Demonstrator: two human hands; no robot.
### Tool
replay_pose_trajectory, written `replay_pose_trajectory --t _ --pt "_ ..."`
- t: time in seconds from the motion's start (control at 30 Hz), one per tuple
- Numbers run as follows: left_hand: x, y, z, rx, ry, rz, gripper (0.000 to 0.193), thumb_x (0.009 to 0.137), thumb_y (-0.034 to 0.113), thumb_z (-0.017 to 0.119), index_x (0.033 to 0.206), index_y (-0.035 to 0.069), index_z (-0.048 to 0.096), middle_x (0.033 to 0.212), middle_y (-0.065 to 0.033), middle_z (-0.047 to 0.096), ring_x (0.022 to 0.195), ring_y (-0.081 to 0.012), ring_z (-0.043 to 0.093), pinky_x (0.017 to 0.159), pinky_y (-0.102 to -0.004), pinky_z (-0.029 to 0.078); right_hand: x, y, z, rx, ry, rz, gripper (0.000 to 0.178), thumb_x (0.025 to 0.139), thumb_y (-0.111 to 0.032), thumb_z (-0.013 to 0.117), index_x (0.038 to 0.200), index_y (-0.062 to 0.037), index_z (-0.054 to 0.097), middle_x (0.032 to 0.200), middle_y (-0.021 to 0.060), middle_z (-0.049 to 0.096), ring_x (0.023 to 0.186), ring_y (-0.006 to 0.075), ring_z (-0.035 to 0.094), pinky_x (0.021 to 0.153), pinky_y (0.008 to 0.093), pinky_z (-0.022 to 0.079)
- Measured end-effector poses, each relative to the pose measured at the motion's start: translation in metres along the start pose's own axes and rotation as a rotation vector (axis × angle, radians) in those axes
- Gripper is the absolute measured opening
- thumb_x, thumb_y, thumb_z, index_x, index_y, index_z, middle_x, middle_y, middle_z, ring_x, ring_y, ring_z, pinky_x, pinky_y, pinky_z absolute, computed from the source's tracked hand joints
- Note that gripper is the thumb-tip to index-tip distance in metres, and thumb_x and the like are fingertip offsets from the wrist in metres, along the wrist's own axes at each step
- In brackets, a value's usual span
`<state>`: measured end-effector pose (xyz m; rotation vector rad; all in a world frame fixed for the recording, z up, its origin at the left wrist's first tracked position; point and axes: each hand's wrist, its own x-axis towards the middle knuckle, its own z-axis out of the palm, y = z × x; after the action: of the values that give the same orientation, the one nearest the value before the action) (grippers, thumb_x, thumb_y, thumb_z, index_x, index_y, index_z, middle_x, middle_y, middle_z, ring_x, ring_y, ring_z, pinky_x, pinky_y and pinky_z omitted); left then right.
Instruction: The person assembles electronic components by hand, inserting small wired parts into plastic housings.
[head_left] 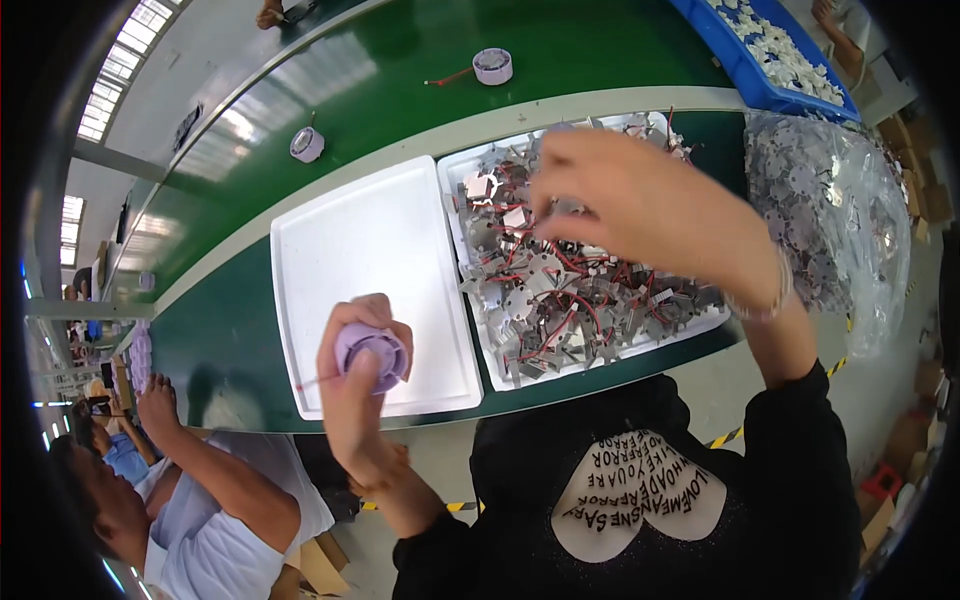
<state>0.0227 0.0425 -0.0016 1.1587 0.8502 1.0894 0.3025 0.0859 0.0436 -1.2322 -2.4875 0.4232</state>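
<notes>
My left hand (pixel 350 400) is closed around a round lilac plastic housing (pixel 392 352), with the thumb pressed onto its open face. A thin reddish wire (pixel 312 384) sticks out beside it to the left. Under this hand is a shallow white tray (pixel 355 235). My right hand (pixel 620 195) hovers over a second white tray (pixel 484 345), heaped with flat grey metal plates and red-wired small parts (pixel 560 300). Its fingers are curled and blurred by motion, so whether they hold a part cannot be made out.
Two lilac round units (pixel 492 67) with wires sit on the green conveyor belt (pixel 390 95). At the far right stand a blue bin (pixel 770 95) of white pieces and a clear plastic bag (pixel 830 220) of metal plates. A co-worker (pixel 230 490) sits on the left.
</notes>
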Motion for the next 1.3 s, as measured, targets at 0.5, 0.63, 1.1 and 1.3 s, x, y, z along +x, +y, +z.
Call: replay_pose_trajectory --t 0.5,0.63,1.1,1.3 --pt "-0.035 -0.033 0.028 -0.042 0.189 0.048 0.057 0.084 0.032 0.053 0.126 0.0 0.032 0.107 -0.0116 0.049 0.093 -0.0175 0.052 0.072 -0.0293 0.046 -0.024 -0.002 0.021 -0.127 0.218 0.074 0.018 0.07 -0.006 0.061 0.087 -0.0051 0.056 0.081 0.0064 0.049 0.079 0.0257 0.048 0.073 0.0346 0.038" --pt "-0.038 -0.047 0.023 -0.027 0.191 0.08 0.055 0.081 0.034 0.058 0.12 0.0 0.037 0.102 -0.0115 0.052 0.089 -0.0174 0.054 0.072 -0.0306 0.048 -0.018 -0.003 0.023 -0.155 0.218 0.059 0.016 0.07 -0.009 0.063 0.082 -0.0053 0.055 0.08 0.0067 0.047 0.076 0.0257 0.047 0.071 0.0351 0.037" --pt "-0.042 -0.041 0.028 -0.074 0.154 -0.018 0.035 0.081 0.013 0.051 0.112 -0.001 0.043 0.105 -0.0082 0.047 0.096 -0.0134 0.045 0.086 -0.0258 0.036 -0.016 0.011 0.013 -0.01 -0.037 0.085 0.012 0.068 -0.002 0.059 0.077 -0.0006 0.051 0.081 0.0104 0.049 0.078 0.0275 0.049 0.072 0.034 0.04" --pt "-0.043 -0.045 0.027 -0.092 0.155 -0.031 0.035 0.083 0.014 0.049 0.113 -0.001 0.043 0.107 -0.0092 0.047 0.096 -0.0136 0.046 0.085 -0.0255 0.036 -0.011 -0.003 0.009 -0.031 0.128 -0.006 0.01 0.07 -0.005 0.06 0.076 -0.0013 0.052 0.078 0.0088 0.05 0.075 0.0267 0.049 0.07 0.0337 0.039"
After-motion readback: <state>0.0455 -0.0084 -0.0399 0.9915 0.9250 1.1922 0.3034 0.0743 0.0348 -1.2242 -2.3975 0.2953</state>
